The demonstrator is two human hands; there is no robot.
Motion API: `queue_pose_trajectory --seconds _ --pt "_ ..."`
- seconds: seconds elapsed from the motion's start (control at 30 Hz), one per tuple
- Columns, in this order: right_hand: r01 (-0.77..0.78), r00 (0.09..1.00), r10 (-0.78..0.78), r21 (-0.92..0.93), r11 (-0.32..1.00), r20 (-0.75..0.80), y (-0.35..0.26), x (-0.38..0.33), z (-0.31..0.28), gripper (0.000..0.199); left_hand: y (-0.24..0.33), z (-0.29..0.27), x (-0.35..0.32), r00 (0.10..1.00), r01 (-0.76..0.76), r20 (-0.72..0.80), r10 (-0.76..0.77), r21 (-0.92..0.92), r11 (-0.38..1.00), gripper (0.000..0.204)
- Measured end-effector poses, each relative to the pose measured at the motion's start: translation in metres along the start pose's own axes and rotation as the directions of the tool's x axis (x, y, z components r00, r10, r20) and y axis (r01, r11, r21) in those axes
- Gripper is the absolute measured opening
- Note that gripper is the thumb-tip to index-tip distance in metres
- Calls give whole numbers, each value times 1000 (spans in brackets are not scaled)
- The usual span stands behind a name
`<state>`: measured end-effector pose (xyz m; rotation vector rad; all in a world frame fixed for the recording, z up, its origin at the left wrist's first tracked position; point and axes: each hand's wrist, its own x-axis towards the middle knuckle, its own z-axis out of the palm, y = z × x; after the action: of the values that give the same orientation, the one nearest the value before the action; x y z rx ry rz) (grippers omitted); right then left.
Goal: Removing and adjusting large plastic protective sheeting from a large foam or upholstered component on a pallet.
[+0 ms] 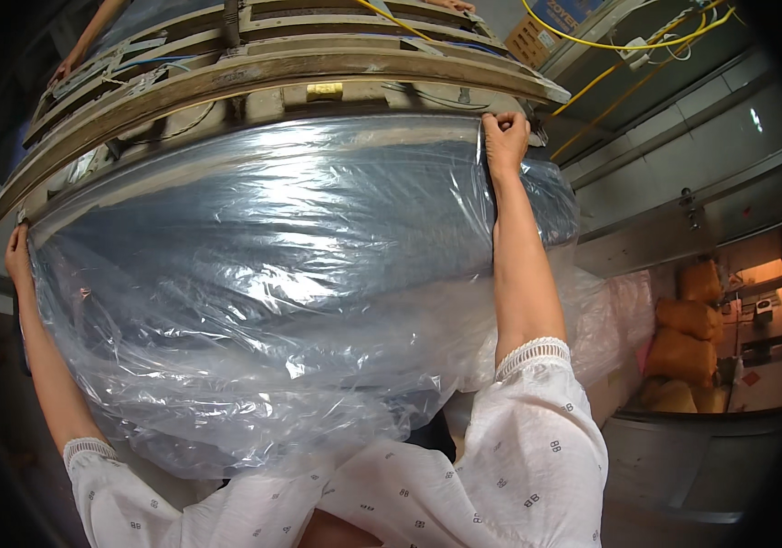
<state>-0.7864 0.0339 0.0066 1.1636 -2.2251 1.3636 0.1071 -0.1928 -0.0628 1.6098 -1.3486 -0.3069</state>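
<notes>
A clear plastic sheet [309, 283], wrinkled and shiny, stretches across the space before me, and something dark and flat shows through it. At the far right end of the sheet, my right hand [506, 144] is closed in a pinch on its edge. My left hand [18, 256] is lower, at the far left corner, with its fingers closed on the sheet there. Between the two hands the far edge runs fairly taut beside a wooden frame of long slats [318, 66]. The near part of the sheet hangs in loose folds against my body.
Another person's forearm [88, 44] reaches in at the upper left, and a hand [450, 5] shows at the top. Yellow cables [582, 91] hang at the upper right near a blue and brown box [537, 36]. Orange sacks [683, 352] are stacked at the right.
</notes>
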Motion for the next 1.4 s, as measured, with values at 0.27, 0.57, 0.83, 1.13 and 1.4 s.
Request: queue_pose_trajectory --seconds 0.27,0.57,0.83,1.13,1.4 --pt "-78 996 78 -8 997 -36 -5 0 5 36 -65 -25 34 992 8 -126 6 107 994 44" --pt "-110 990 121 126 986 -78 5 6 3 36 -57 -39 25 976 181 -56 -209 -322 929 38" --pt "-98 992 119 308 946 -49 -21 -38 -11 29 33 -125 -13 1000 -12 -25 5 -264 964 34" --pt "-667 560 92 381 640 824 -100 -103 -78 42 133 -289 -160 962 124 -201 -184 -279 952 51" --pt "-235 761 -174 515 824 625 -107 -123 -98 14 47 -346 -205 947 257 89 -307 362 896 38"
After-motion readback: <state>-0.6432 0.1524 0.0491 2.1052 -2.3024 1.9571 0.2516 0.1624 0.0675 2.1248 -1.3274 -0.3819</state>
